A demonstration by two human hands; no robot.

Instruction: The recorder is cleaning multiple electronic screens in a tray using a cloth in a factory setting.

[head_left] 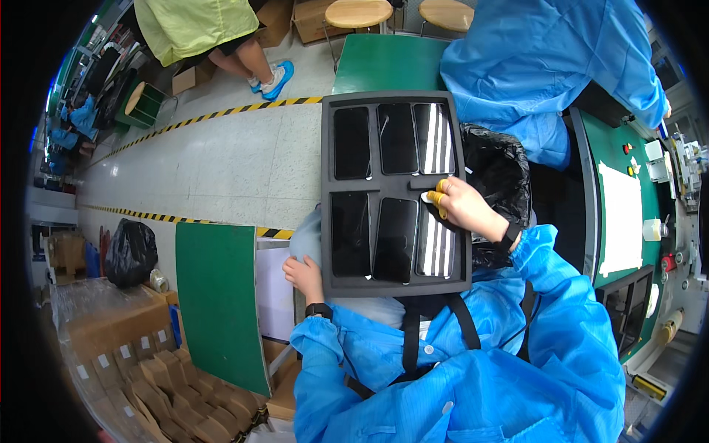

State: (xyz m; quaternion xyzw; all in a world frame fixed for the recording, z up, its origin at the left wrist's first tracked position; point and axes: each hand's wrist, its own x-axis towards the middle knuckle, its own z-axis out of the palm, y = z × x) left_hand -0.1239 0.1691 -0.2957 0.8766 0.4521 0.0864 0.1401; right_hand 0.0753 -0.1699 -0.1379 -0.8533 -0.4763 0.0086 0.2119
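A black foam tray (374,186) with two rows of black, glossy smartphones lies across my lap. My right hand (473,210) reaches over its right side, yellow finger covers on some fingers. Its fingers pinch together at the top end of the lower right smartphone (436,247), where a small white piece (425,197) shows at the fingertips; what it is I cannot make out. Left of the tray, my left hand (304,276) hangs with fingers apart and nothing visible in it, near a white panel (273,292). Another smartphone (394,240) sits slightly tilted in its slot.
At upper right stands a person in a blue gown (517,66). A black-lined bin (498,166) is right of the tray, beyond it a green workbench (598,199). Green boards (218,303) and cardboard boxes (118,325) fill the lower left. Another person (199,33) stands far off.
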